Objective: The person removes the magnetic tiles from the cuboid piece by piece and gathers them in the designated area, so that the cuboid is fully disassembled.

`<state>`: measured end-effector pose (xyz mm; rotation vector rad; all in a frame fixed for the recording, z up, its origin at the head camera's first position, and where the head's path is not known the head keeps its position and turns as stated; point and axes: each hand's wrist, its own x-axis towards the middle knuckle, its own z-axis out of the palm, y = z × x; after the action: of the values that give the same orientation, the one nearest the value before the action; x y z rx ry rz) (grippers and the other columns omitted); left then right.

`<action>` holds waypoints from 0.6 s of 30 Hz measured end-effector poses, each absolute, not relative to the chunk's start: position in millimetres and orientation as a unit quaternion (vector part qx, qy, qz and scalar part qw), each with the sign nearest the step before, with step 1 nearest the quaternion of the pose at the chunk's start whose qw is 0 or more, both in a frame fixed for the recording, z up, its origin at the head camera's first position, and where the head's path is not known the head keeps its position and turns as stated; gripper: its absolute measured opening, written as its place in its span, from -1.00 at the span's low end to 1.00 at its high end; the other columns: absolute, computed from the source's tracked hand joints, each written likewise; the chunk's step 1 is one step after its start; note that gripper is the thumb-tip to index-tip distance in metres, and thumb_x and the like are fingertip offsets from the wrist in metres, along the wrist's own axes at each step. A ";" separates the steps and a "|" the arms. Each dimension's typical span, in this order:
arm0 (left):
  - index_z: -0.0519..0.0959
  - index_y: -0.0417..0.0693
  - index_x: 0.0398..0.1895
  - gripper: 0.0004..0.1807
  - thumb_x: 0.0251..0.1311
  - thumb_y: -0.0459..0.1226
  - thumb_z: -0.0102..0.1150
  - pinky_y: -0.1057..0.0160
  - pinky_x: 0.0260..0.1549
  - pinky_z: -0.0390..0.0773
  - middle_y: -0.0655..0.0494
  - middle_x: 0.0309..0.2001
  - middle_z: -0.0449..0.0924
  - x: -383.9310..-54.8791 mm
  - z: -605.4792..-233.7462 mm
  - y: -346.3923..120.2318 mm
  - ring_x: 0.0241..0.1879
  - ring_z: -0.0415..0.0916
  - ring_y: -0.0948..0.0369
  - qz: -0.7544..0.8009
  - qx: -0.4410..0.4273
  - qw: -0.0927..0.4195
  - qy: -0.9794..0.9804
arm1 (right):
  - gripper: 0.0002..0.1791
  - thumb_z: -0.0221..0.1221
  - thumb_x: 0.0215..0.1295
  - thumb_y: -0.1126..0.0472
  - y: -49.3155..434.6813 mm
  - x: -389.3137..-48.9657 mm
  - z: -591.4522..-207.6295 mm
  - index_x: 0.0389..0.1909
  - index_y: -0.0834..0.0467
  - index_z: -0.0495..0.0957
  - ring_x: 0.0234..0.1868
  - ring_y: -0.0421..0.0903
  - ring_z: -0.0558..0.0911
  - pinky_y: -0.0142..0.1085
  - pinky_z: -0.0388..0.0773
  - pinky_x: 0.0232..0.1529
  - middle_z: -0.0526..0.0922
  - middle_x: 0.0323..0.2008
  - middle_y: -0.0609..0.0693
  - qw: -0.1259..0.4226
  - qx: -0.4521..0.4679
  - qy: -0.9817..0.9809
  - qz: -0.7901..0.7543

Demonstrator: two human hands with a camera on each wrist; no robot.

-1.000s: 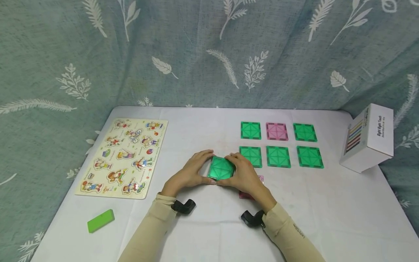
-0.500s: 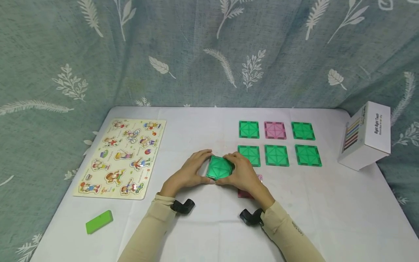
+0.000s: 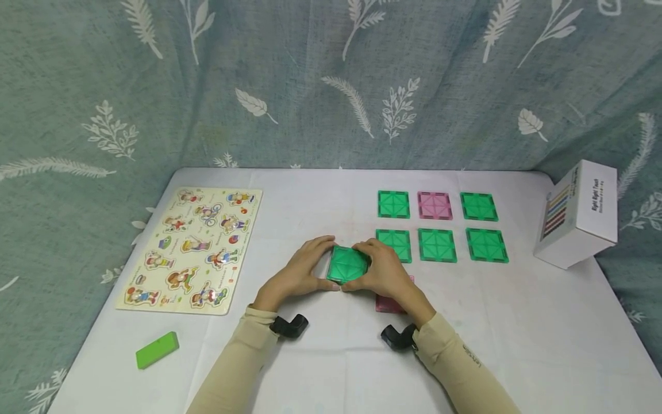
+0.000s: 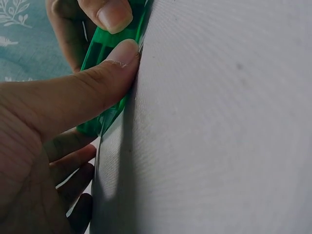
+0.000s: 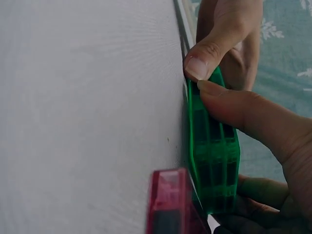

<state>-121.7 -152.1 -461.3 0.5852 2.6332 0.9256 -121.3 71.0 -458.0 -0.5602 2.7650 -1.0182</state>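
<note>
Between my two hands, near the middle of the white table, sits a short stack of green square magnetic tiles (image 3: 348, 265). My left hand (image 3: 298, 270) grips its left side, thumb at the near edge and fingers round the far corner. My right hand (image 3: 384, 271) holds the right side in the same way, the thumb tips almost meeting. The right wrist view shows several layers in the green stack (image 5: 214, 151), with its bottom at the tabletop. A pink magnetic tile (image 3: 389, 305) lies partly hidden under my right wrist; its pink edge (image 5: 169, 195) appears in the right wrist view.
Two rows of separate tiles lie at the back right: several green ones (image 3: 437, 245) and a pink one (image 3: 435, 206). A white box (image 3: 579, 213) stands at the right edge. On the left are a picture puzzle board (image 3: 191, 250) and a green block (image 3: 157, 350).
</note>
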 end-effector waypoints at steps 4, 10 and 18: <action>0.25 -0.10 0.49 0.02 -0.03 -0.04 0.56 -0.17 0.56 0.08 0.02 0.58 0.10 -121.0 -461.2 -151.8 0.59 0.00 -0.04 0.323 0.203 0.146 0.913 | -0.04 0.65 -0.29 -0.12 71.2 -121.4 -458.7 0.21 0.19 0.58 0.04 0.04 0.63 -0.03 0.65 0.11 0.64 0.07 0.10 0.070 -0.186 0.920 -0.337; 0.24 -0.10 0.50 0.02 -0.02 -0.04 0.56 -0.18 0.56 0.08 0.02 0.58 0.10 -121.0 -461.3 -151.7 0.58 0.00 -0.05 0.322 0.206 0.144 0.913 | -0.04 0.64 -0.28 -0.13 72.1 -121.4 -459.2 0.22 0.19 0.57 0.05 0.04 0.63 -0.03 0.65 0.12 0.64 0.07 0.10 0.072 -0.188 0.919 -0.339; 0.30 -0.04 0.46 -0.02 -0.06 -0.07 0.59 -0.18 0.56 0.08 0.03 0.57 0.11 -122.7 -465.4 -153.9 0.58 0.00 -0.04 0.322 0.211 0.142 0.912 | -0.08 0.62 -0.24 -0.15 72.9 -123.2 -454.0 0.22 0.15 0.59 0.07 0.03 0.63 -0.04 0.65 0.10 0.66 0.10 0.07 0.105 -0.177 0.914 -0.351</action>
<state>-122.7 -153.9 -465.4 0.6095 2.6324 0.9296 -123.2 72.9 -454.0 -0.5207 2.6926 -1.0341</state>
